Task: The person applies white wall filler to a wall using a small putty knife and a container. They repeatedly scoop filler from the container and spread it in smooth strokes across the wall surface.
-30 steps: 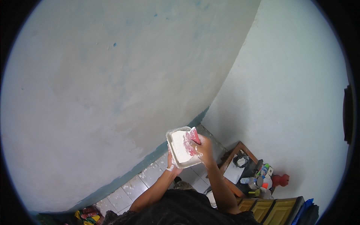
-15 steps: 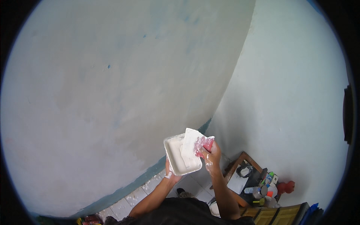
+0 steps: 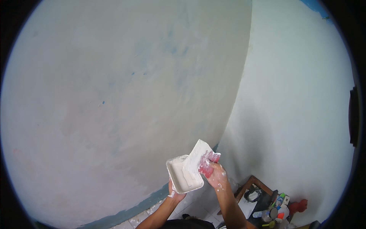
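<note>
My left hand [image 3: 175, 194] is closed round the underside of a white rectangular tub [image 3: 176, 182], its fingers mostly hidden beneath it. Smooth off-white paste [image 3: 181, 176] lines the inside of the tub. A wide putty knife [image 3: 199, 151] with a red handle, smeared in white, is gripped by my right hand [image 3: 216, 174]. Its broad coated blade leans over the tub's right side, with the lower edge at the paste. White smudges mark both hands.
Ahead stands a wall [image 3: 114, 126] with grey-white patches and small blue spots, meeting a pale wall [image 3: 289, 99] at a corner. Low on the right, a dark wood-edged table [image 3: 263, 186] bears jars, bottles and a red figure [image 3: 298, 206]. White tiles [image 3: 196, 210] cover the floor.
The view has tilted upward, so walls and table sit lower. Both hands, tub and putty knife stay together; the knife has turned slightly and shifted toward the tub's upper right edge.
</note>
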A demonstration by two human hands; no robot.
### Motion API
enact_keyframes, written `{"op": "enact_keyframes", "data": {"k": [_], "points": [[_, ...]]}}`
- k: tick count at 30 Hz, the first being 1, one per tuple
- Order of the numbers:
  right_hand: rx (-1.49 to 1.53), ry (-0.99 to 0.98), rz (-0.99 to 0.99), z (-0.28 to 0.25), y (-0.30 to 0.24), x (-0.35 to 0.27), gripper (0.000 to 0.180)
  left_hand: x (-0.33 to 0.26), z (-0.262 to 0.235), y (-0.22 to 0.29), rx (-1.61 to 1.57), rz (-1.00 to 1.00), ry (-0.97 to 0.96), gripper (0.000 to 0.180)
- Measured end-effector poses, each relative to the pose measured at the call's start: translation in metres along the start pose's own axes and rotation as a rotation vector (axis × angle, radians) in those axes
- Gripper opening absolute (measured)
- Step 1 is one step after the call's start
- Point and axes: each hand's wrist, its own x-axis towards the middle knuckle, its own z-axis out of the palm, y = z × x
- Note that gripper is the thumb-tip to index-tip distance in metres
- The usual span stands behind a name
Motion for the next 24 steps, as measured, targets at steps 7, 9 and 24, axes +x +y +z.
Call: {"op": "enact_keyframes", "data": {"k": [7,9,24], "points": [[-0.158,-0.149,-0.211,0.074,-0.049,0.042,0.036,0.01,-0.033,-0.009,-0.032,0.036,-0.029,0.047],[-0.315,-0.195,-0.383,0.108,-0.074,0.06,0.031,0.01,-0.03,-0.013,-0.036,0.031,-0.02,0.047],[-1.422,-0.095,-1.276,0.263,-0.094,0.175,0.067,0.0,0.014,-0.007,-0.014,0.159,0.127,0.044]]}}
